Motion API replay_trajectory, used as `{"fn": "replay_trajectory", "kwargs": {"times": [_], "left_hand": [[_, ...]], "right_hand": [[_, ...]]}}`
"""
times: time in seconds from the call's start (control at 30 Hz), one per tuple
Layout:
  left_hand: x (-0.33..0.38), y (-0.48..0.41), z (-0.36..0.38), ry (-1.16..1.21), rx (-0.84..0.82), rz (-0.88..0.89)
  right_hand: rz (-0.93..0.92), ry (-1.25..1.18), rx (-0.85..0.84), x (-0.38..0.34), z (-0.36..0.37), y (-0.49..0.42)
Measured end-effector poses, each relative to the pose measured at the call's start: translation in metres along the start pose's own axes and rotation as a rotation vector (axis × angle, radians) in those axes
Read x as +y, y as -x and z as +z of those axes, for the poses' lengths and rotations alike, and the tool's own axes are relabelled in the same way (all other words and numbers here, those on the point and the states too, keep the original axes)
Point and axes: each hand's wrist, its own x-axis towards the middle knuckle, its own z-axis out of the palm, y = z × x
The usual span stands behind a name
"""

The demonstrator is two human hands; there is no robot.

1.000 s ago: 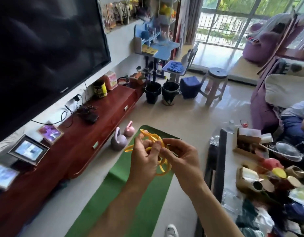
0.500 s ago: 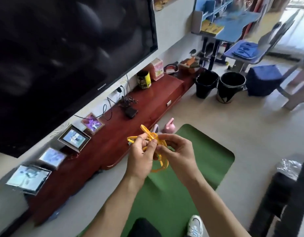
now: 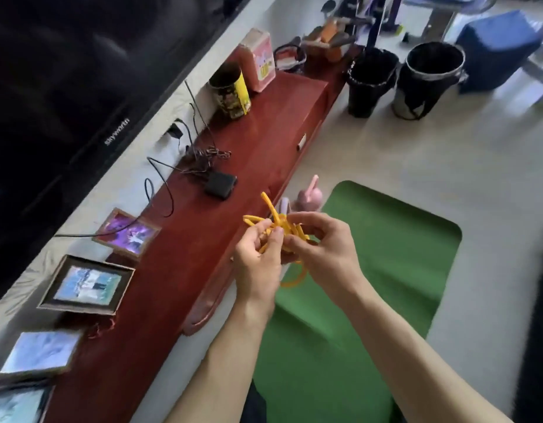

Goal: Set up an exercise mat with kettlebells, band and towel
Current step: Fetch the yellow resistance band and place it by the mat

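Note:
A tangled yellow band [image 3: 278,227] is held in both hands above the near left part of the green exercise mat [image 3: 371,270]. My left hand [image 3: 258,261] pinches its left loops. My right hand [image 3: 322,248] grips its right side, with a loop hanging below. A pink kettlebell [image 3: 310,195] stands on the floor by the mat's far left corner. A second, purplish kettlebell [image 3: 284,206] is mostly hidden behind the band. No towel is visible.
A long red-brown TV cabinet [image 3: 233,184] runs along the left of the mat under a large black TV [image 3: 81,71], with picture frames [image 3: 87,285], cables and tins on it. Two black bins [image 3: 401,77] stand on the pale floor beyond.
The view has swung down and left, toward the cabinet and mat. Both hands have kept working the yellow band, whose loops have shifted between the fingers.

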Motion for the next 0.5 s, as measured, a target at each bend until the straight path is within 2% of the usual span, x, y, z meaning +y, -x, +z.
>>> {"fn": "replay_trajectory", "kwargs": {"times": [0.13,0.3,0.5], "left_hand": [[-0.091,-0.083,-0.031,-0.080,-0.066,-0.082],[-0.224,-0.159,-0.054,0.003,-0.186,-0.242],[-0.382,-0.217,-0.064,-0.007,-0.138,-0.270]], "right_hand": [[0.059,0.020,0.128,0.098,0.055,-0.052],[0.151,-0.011,0.247,0.246,0.099,-0.106],[0.222,-0.045,0.294,0.406,0.133,-0.153]]}}
